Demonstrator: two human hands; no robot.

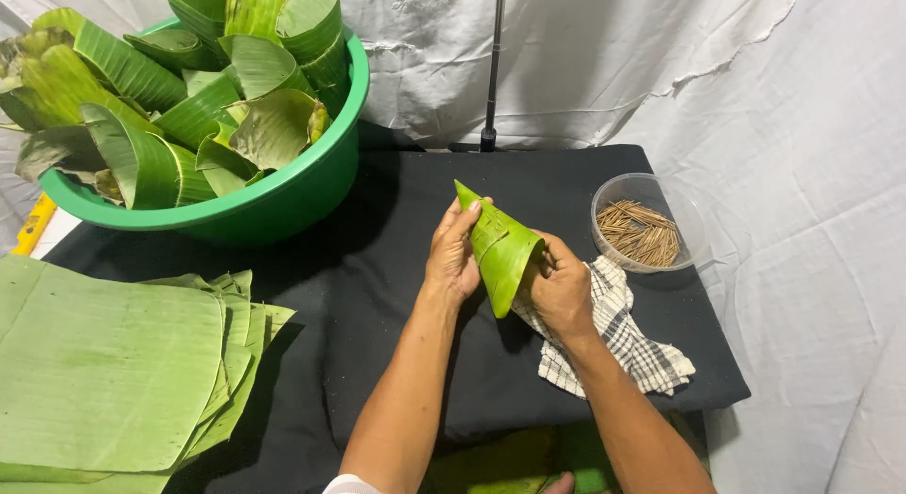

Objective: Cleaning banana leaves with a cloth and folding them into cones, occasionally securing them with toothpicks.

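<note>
Head view: both hands hold a folded leaf cone over the black table.

I see the left hand [453, 258] and the right hand [561, 291] closed around the leaf cone [500, 249], one on each side, above the black table [396, 230]. Left fingers lie flat along the cone's upper edge; right fingers curl against its lower side. The cone's tip points down between both palms. A checked cloth [613, 338] lies beneath the right hand. A clear bowl of wooden picks [646, 230] stands near, a green basin of rolled leaves [283, 192] upper left, flat leaves [113, 371] lower left.
</note>
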